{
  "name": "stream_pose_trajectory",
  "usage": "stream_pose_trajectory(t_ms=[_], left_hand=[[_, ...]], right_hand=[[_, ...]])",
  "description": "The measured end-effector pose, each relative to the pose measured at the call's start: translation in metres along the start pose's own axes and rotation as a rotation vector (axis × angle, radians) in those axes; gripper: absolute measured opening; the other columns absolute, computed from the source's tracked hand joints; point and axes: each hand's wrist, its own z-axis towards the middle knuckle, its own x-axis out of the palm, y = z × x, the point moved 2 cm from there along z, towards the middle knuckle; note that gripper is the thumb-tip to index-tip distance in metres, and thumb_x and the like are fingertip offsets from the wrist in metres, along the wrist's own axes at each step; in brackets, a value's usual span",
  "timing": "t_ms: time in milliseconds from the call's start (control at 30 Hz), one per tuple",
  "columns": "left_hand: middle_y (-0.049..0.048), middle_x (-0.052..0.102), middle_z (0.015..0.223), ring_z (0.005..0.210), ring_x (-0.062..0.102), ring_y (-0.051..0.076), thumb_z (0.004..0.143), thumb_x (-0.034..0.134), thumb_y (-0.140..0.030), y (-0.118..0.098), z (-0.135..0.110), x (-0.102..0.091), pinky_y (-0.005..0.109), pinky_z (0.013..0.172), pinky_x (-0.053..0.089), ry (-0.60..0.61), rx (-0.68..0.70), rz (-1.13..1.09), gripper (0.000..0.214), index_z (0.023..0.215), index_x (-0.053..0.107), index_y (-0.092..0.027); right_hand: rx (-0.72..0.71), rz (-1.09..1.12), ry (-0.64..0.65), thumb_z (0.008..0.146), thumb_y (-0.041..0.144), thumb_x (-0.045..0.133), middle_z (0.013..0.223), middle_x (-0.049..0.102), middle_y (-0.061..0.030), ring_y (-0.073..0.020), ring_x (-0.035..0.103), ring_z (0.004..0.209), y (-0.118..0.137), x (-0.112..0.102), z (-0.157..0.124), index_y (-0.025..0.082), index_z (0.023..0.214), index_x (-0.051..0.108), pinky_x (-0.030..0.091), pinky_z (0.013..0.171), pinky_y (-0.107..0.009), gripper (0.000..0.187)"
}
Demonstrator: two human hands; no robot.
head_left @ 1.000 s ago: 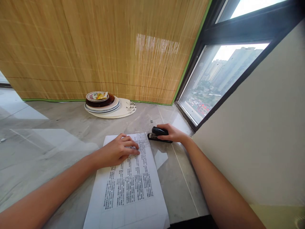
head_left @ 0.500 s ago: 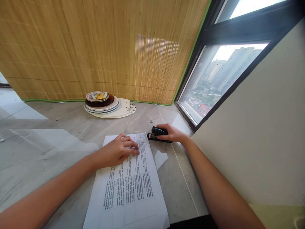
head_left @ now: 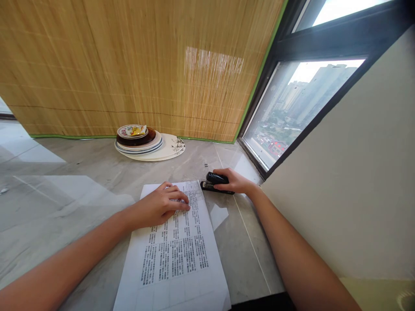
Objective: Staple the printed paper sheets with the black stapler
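Observation:
A printed sheet of paper (head_left: 181, 255), perhaps the top of a stack, lies flat on the grey stone surface. My left hand (head_left: 164, 204) rests on its upper part, palm down with fingers spread, covering some of the text. Just beyond the paper's top right corner, my right hand (head_left: 234, 180) is wrapped round a black stapler (head_left: 216, 178). The stapler lies on the surface with its front end pointing at the paper's edge, and a gap shows between its top arm and base. Whether its tip touches the paper I cannot tell.
A pile of plates (head_left: 139, 140) with a small yellow packet (head_left: 138, 131) on top stands at the back. Two tiny staple-like bits (head_left: 205, 165) lie behind the stapler. A bamboo blind (head_left: 129, 65) hangs along the back; a window (head_left: 301, 103) and wall are on the right.

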Motion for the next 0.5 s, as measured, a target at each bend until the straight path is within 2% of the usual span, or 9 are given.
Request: stream_pose_trajectory(t_ms=[300,500], left_hand=[[0.0019,0.073,0.123,0.107,0.065,0.023,0.094,0.052,-0.004,0.0007,-0.0006,0.0017,0.047,0.103,0.04,0.022,-0.004,0.027,0.049,0.128,0.068,-0.037],[0.0026,0.074,0.121,0.105,0.065,0.022,0.096,0.052,-0.007,0.0006,-0.0004,0.0008,0.046,0.102,0.041,-0.01,0.006,0.006,0.045,0.126,0.069,-0.036]], right_hand=[[-0.002,0.007,0.007,0.088,0.049,0.068,0.079,0.053,0.0026,-0.013,0.047,0.071,0.0013,-0.0004,-0.0003,0.018,0.092,0.057,0.035,0.062,-0.025,0.032],[-0.005,-0.003,-0.001,0.088,0.048,0.068,0.079,0.054,0.0024,-0.0132,0.047,0.07,0.002,-0.0002,-0.0004,0.018,0.093,0.058,0.035,0.062,-0.025,0.032]])
